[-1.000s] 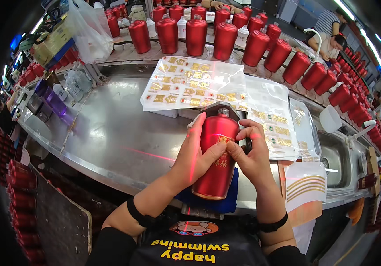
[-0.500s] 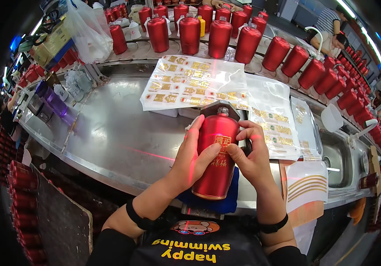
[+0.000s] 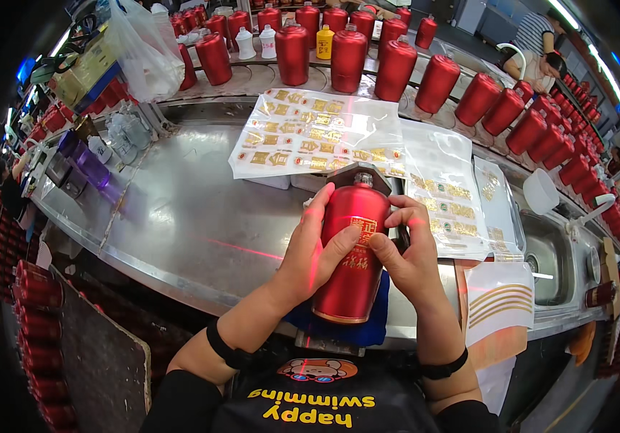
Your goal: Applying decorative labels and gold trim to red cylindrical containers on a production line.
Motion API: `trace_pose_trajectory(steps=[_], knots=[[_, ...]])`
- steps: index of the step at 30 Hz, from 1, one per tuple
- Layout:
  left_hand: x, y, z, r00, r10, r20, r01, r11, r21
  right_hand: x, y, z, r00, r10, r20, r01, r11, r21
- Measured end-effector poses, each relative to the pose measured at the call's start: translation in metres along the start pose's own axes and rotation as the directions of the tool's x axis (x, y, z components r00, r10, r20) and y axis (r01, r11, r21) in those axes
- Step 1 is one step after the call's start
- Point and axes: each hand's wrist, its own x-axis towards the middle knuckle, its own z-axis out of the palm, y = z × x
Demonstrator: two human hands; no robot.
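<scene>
A glossy red bottle point(image 3: 350, 289) with a clear glass neck lies tilted in front of me, its neck pointing away. My left hand point(image 3: 315, 242) wraps its left side, and my right hand point(image 3: 409, 242) grips its right side. Both thumbs press on the gold decal point(image 3: 363, 229) on the bottle's front. Under the bottle's lower end is a blue cloth point(image 3: 378, 317). A dark angular rest point(image 3: 378, 177) stands behind the neck. Beyond it lies a sheet of gold decals point(image 3: 310, 133), with a second decal sheet point(image 3: 443, 209) to the right.
Red bottles point(image 3: 350, 61) line a conveyor point(image 3: 252, 78) across the back. A sink point(image 3: 547, 267) with a white tap is on the right, near a paper with gold stripes point(image 3: 501, 307). A purple bottle point(image 3: 83, 159) stands left on the metal table point(image 3: 180, 209). Another person point(image 3: 541, 43) sits far right.
The bottles on the conveyor have shifted, those at the back right moving rightward. Both my hands stay around the bottle, with hardly any movement.
</scene>
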Motion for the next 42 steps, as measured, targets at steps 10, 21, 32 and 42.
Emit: trace_pose_trajectory(steps=[10,21,32,42], knots=[[0.01,-0.006,-0.001,0.995,-0.095,0.027,0.097,0.989,-0.114,-0.004,0.013,0.001,0.999,0.049,-0.007,-0.048,0.988,0.146],[0.014,-0.003,-0.001,0.992,-0.113,0.059,0.122,0.974,-0.189,-0.007,0.016,-0.002,0.998,0.059,-0.008,-0.056,0.984,0.172],[0.004,-0.007,-0.001,0.993,-0.051,0.105,0.069,0.982,-0.176,0.008,-0.015,-0.036,0.987,0.151,-0.048,-0.152,0.988,-0.025],[-0.036,-0.004,-0.012,0.995,-0.05,0.086,0.066,0.98,-0.186,0.062,-0.072,-0.017,0.705,-0.464,0.537,0.694,0.605,-0.39]])
